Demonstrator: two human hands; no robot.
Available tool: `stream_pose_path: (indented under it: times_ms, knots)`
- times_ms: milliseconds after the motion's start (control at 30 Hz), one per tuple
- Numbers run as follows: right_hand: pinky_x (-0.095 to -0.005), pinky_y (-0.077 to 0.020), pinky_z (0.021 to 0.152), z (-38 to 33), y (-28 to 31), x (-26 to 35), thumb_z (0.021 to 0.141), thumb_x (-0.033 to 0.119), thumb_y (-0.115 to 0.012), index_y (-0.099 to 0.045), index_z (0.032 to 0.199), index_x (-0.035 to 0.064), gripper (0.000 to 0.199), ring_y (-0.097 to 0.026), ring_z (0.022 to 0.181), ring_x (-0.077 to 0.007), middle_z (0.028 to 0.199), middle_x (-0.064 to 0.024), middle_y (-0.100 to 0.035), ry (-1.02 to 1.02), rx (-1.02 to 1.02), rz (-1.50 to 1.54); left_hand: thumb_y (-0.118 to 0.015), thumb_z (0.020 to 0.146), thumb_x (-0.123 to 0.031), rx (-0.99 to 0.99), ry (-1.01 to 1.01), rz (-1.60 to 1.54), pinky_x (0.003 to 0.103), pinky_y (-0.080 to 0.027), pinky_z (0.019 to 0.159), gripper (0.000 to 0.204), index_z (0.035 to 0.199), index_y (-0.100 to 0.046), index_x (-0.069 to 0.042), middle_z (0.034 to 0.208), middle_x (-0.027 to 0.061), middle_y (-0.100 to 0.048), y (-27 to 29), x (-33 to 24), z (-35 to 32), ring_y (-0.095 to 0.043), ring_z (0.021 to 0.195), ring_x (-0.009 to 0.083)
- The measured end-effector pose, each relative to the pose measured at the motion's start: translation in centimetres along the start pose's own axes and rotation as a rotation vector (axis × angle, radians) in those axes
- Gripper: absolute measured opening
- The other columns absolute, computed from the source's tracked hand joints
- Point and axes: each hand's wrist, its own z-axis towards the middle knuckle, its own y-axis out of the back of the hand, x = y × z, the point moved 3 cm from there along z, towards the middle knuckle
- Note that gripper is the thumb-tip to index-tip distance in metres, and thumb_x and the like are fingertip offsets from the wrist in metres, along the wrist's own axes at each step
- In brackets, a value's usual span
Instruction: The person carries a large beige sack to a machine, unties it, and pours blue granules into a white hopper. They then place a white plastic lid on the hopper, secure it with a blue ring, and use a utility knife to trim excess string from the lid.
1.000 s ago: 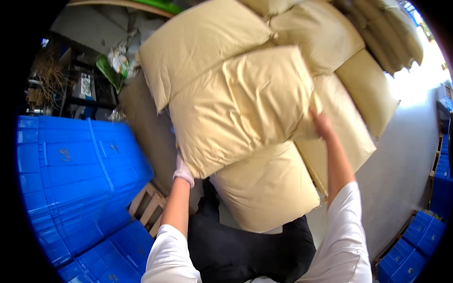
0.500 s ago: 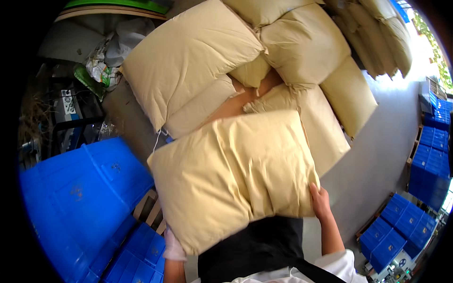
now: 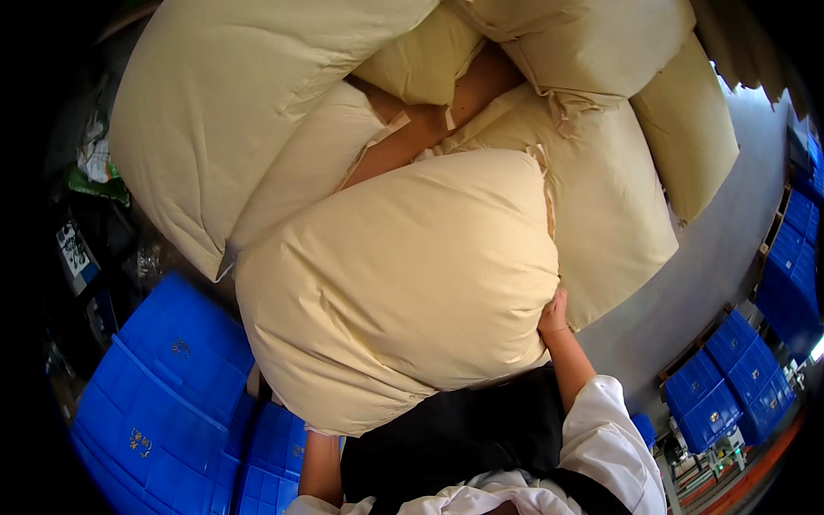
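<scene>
A full beige sack (image 3: 403, 266) lies across the front of my body, bulging, with creases along its lower left side. My right hand (image 3: 553, 313) grips its right edge, the fingers partly tucked behind the cloth. At the sack's lower left corner is my left hand (image 3: 321, 430); only its wrist end shows, with a pale glove cuff, and the sack hides its fingers. Just beyond, the held sack overlaps a flat-lying sack (image 3: 601, 215) on the right. A large sack (image 3: 249, 94) rests on a lower sack (image 3: 313, 154) at the left.
More beige sacks (image 3: 592, 43) are piled at the back, around a strip of brown surface (image 3: 412, 142). Blue crates (image 3: 172, 369) stand close on my left. Further blue crates (image 3: 721, 378) sit at the far right beyond the grey floor (image 3: 644, 283).
The held sack has moved forward and now looks rounder, its far edge higher in view. The pile appears larger and closer. My left hand has gone further under the sack.
</scene>
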Motion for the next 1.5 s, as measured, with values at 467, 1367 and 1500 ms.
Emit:
stream_pose_path:
  times_ms: [467,1367,1500]
  knots:
    - [-0.0399,-0.0481,0.076,-2.3,5.1,3.2,0.090,0.050,-0.043,-0.062,0.108,0.0078,0.050,-0.063,0.086,-0.0311,0.099,-0.0199,-0.064,-0.469,0.263,0.149,-0.045,0.089,-0.051,0.378,-0.146,0.115,0.045,-0.045,0.092,0.059,0.133,-0.042,-0.012,0.129,0.0105,-0.051,2.4,2.4,-4.1,-0.053,0.110,0.0326]
    - [-0.0345,-0.0483,0.080,-82.9,19.8,26.2,0.087,0.014,-0.055,-0.055,0.115,-0.0064,0.034,-0.062,0.089,-0.0230,0.103,-0.0145,-0.063,-1.112,-0.955,1.272,-0.066,0.077,-0.029,1.445,-0.444,2.834,0.032,-0.037,0.100,0.072,0.137,-0.034,-0.005,0.128,0.0207,-0.049,1.2,13.9,-36.4,-0.046,0.122,0.0270]
    - [-0.0323,-0.0500,0.074,-89.9,24.9,24.6,0.086,0.020,-0.061,-0.059,0.112,-0.0038,0.035,-0.062,0.087,-0.0185,0.096,-0.0107,-0.065,-0.969,-1.212,1.430,-0.051,0.083,-0.008,1.441,-0.802,2.905,0.033,-0.037,0.099,0.050,0.132,-0.042,-0.001,0.120,0.0214,-0.055,1.2,25.0,-49.5,-0.048,0.116,0.0298]
